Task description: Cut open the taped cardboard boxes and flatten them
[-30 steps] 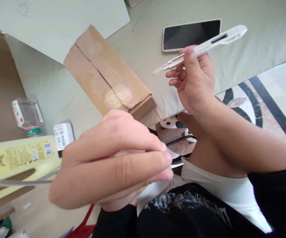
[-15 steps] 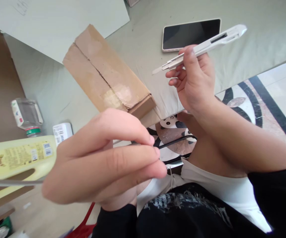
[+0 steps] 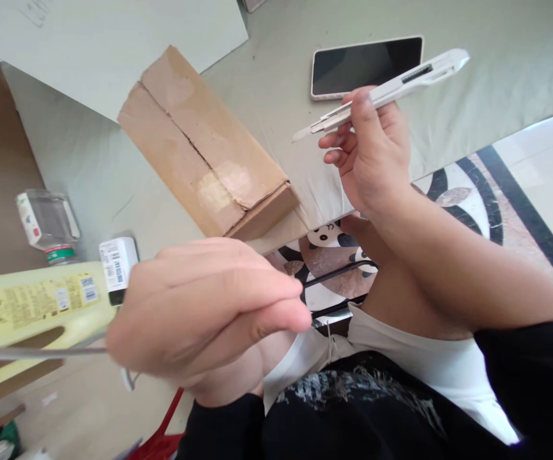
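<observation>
In the head view, the right hand pinches one long, smooth white knife above wrinkly green cloth, near one flat, shiny phone. The left hand has its fingers pressed together; I can't tell if they hold anything. One brown cardboard box sits on the cloth.

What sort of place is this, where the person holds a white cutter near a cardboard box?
Probably a room in a home, though a small workplace cannot be ruled out. The cloth-covered surface, the decoratively patterned floor and the yellow handled bottle suggest it.
</observation>
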Demonstrator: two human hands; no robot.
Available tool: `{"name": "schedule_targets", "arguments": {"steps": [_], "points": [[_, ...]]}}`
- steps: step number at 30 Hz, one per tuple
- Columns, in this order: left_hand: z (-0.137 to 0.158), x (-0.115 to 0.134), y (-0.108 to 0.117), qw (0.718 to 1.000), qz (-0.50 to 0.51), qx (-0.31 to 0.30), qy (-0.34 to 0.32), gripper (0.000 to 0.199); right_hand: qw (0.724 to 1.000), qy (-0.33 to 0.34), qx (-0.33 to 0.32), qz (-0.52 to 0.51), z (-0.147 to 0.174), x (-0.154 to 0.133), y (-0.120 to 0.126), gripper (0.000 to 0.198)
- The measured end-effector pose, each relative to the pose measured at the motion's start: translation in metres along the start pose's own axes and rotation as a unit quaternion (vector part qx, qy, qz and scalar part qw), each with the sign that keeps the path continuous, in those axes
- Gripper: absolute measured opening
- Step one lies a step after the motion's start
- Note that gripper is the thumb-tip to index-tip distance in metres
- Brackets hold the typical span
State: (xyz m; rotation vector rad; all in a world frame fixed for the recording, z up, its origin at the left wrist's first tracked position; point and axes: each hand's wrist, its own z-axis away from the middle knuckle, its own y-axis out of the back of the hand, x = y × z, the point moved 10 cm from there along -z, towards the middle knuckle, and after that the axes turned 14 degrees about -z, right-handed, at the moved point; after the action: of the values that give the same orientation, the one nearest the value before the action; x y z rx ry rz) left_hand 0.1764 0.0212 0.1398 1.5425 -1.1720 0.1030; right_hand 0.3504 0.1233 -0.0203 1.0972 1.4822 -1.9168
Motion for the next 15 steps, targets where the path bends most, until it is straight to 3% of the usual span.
{"name": "schedule_targets", "arguments": {"steps": [3, 6, 9, 15], "points": [[-0.001, 0.006, -0.012, 1.000, 0.018, 0.024, -0.010, 0.016, 1.000, -0.001, 0.009, -0.008, -0.002, 0.001, 0.003, 0.052], [0.000, 0.010, -0.037, 0.997, 0.029, -0.052, -0.038, 0.008, 1.000, 0.000, 0.019, -0.019, -0.004, 0.002, 0.007, 0.056], [0.004, 0.009, -0.049, 0.992, 0.028, -0.099, -0.070, 0.026, 1.000, -0.003, 0.013, -0.014, -0.005, 0.003, 0.008, 0.052], [0.004, -0.007, -0.037, 0.997, 0.062, -0.034, -0.027, 0.014, 0.999, -0.009, 0.014, -0.027, -0.004, 0.008, 0.007, 0.051]]}}
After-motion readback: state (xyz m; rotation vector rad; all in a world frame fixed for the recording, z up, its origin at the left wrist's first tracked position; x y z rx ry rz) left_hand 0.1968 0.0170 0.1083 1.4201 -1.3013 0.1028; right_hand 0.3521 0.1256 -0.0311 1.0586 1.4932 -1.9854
